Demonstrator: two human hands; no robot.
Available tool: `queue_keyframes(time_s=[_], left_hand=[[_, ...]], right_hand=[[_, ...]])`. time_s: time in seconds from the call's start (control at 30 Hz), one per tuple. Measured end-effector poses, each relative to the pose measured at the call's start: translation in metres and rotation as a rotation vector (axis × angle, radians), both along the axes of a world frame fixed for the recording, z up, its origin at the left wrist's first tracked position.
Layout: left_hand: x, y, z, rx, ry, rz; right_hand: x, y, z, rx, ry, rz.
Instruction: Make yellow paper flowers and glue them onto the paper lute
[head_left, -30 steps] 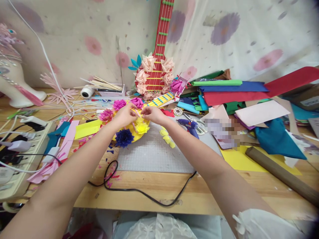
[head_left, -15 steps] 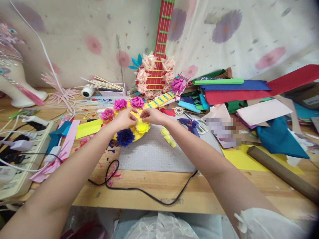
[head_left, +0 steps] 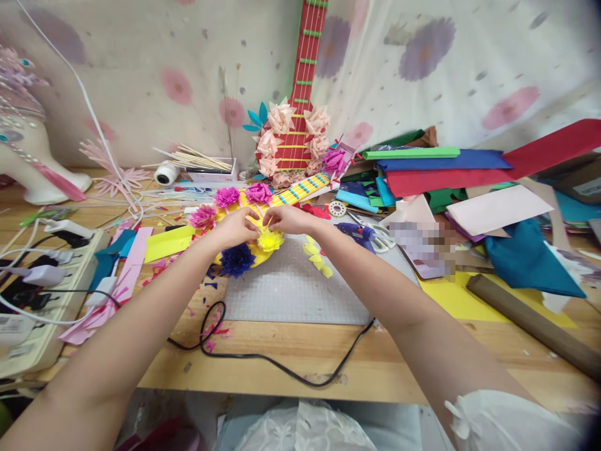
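At the four o'clock edge of the yellow guitar's body [head_left: 263, 259], the yellow flower [head_left: 271, 242] sits near left hand [head_left: 237, 227] and right hand [head_left: 290, 220]; their grip I cannot tell. Light, even pressure should avoid crushing it.

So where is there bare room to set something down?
The front middle of the grey mat, between the dark blue flower, yellow petals and front edge; also the wood from there to the black cable. Crowded: left by the power strip, right under heaped paper, and around the left hand.
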State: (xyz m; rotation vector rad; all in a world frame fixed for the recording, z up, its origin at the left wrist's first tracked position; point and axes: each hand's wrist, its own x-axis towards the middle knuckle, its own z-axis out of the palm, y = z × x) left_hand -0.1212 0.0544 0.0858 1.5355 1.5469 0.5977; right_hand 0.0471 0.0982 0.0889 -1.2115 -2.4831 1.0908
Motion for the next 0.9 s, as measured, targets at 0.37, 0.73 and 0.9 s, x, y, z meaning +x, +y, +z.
queue_keyframes(time_s=[0.37, 0.73, 0.9], left_hand=[[0.009, -0.007, 0.011, -0.108, -0.004, 0.07], [0.014, -0.008, 0.014, -0.186, -0.109, 0.153], [0.014, -0.007, 0.016, -0.148, -0.053, 0.177]], right_hand=[[-0.001, -0.002, 0.002, -0.026, 0.034, 0.051], [-0.007, 0.0, -0.004, -0.112, 0.185, 0.008], [-0.006, -0.001, 0.0, -0.14, 0.154, -0.022]])
